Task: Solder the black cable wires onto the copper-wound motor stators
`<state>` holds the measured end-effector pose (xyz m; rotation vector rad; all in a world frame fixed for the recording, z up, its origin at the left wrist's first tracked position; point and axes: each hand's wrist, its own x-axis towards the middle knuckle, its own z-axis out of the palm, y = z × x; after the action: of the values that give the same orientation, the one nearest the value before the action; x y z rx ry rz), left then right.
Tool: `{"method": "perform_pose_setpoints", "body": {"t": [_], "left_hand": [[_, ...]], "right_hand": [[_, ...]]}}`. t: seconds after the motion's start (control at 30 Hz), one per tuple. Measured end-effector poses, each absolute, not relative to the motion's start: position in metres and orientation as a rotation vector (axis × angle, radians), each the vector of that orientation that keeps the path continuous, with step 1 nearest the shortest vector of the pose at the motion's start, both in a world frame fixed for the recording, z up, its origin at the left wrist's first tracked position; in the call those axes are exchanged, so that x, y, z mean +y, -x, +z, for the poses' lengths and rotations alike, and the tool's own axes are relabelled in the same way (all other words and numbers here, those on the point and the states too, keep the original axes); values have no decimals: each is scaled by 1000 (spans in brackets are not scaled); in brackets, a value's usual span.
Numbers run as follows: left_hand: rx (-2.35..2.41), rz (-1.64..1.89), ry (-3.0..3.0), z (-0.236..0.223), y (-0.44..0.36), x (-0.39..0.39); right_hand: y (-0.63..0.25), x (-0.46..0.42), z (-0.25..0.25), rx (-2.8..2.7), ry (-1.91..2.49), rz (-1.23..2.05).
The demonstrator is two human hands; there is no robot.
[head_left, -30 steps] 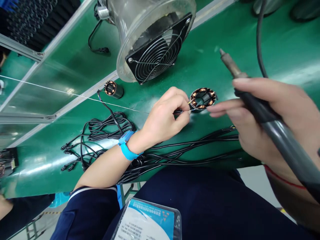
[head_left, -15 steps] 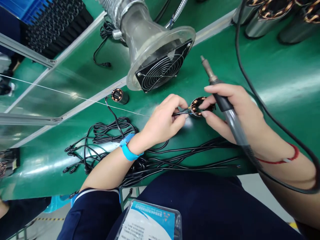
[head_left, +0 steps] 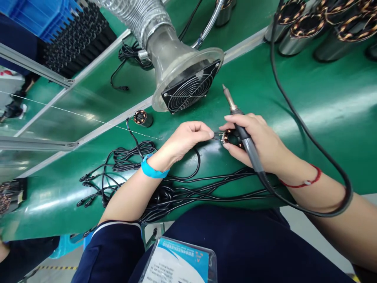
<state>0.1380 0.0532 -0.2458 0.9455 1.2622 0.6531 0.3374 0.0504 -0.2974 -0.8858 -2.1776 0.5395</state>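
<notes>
My left hand (head_left: 187, 140) is closed, pinching the end of a black cable where its thin wires (head_left: 218, 135) reach the near rim of a small motor stator (head_left: 225, 137). Copper windings ring the stator, partly hidden behind fingers. My right hand (head_left: 262, 139) holds a soldering iron (head_left: 250, 154) across its palm, with the metal tip pointing up and away over the bench. Its thumb and a finger also grip the stator from both sides. A thin solder-like strand (head_left: 147, 135) runs from the left towards my left hand.
A fume extractor hood with a fan (head_left: 188, 88) hangs just beyond my hands. Black cables (head_left: 206, 192) lie along the bench's near side. Another small stator (head_left: 143, 118) stands at left; larger stators (head_left: 303, 33) stand at far right. The iron's cord (head_left: 312, 135) loops around my right forearm.
My right hand and the soldering iron have moved left, and its fingers now sit around the stator's sides near the wire end. My left fingers have straightened into a tighter pinch. The view has shifted slightly.
</notes>
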Motion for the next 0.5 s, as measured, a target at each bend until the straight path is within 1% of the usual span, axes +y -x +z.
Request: {"method": "perform_pose_setpoints", "body": {"t": [0.23, 0.37, 0.5], "left_hand": [[1267, 650, -986, -250, -146, 53], [1252, 587, -1072, -245, -143, 52], [1223, 569, -1036, -244, -141, 50]], "right_hand": [[-336, 51, -299, -2133, 795, 384], [-336, 51, -298, -2108, 806, 364], [-336, 51, -297, -2077, 780, 349]]}}
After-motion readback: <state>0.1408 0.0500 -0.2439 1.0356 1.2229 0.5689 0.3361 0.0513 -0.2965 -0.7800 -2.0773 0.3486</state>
